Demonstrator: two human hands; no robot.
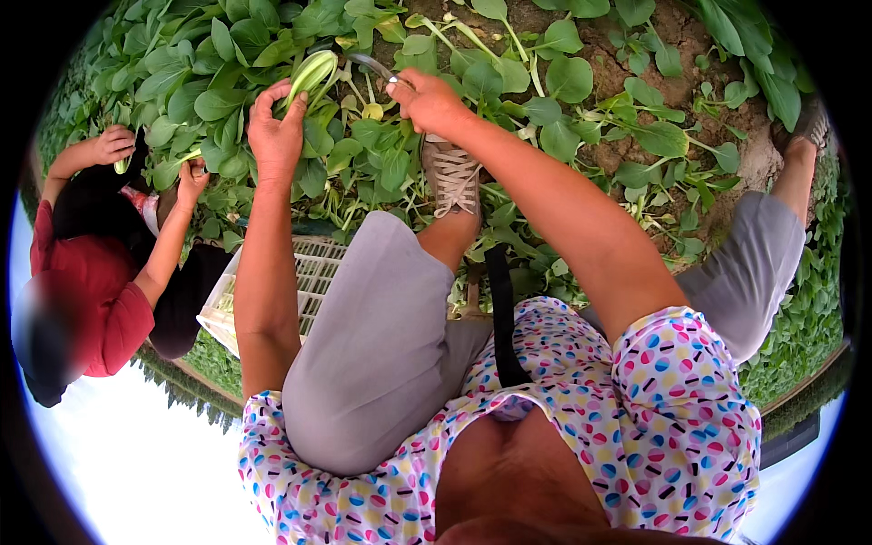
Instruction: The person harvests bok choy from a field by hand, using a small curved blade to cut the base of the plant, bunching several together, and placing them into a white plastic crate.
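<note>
Between the thumb and fingers of my left hand [278, 133] is a head of leafy greens [315, 73], its pale green stalks pointing up and to the right. My right hand [429, 101] grips a small curved metal blade [371, 63], which looks like a sickle; its handle is hidden in my fist. The blade's tip comes close to the stalks; whether it touches them I cannot tell. Dense green leaves [218, 102] surround my left hand, and loose leaves lie on the soil beyond my right hand.
A white plastic crate [221, 306] stands beside my left knee, partly behind my forearm. My laced shoe [451, 174] is among the greens. At the left, a person in a red shirt [88, 293] handles greens with both hands. Bare soil [613, 58] shows at the upper right.
</note>
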